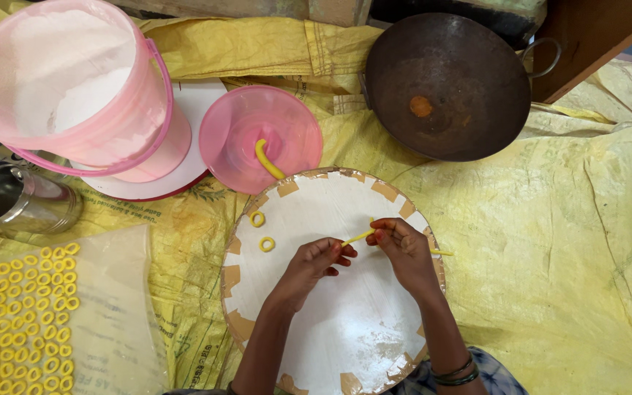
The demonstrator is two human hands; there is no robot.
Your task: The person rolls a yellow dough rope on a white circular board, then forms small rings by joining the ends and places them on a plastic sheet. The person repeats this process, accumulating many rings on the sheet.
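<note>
My left hand (314, 263) and my right hand (404, 249) meet over a round white board (360, 336) with taped edges. Between their fingertips they pinch a thin yellow dough strand (358, 236); its far end (442, 253) sticks out to the right of my right hand. Two small yellow dough rings (257, 219) (267, 244) lie on the board to the left of my left hand. A thicker yellow dough piece (268, 162) rests on a pink lid (261, 137) just above the board.
A pink bucket of white flour (67, 80) stands top left on a white plate. A dark iron wok (444, 84) sits top right. A steel cup (16, 197) lies left. Several dough rings (20, 322) cover a plastic sheet bottom left. Yellow sacking (565, 241) covers the floor.
</note>
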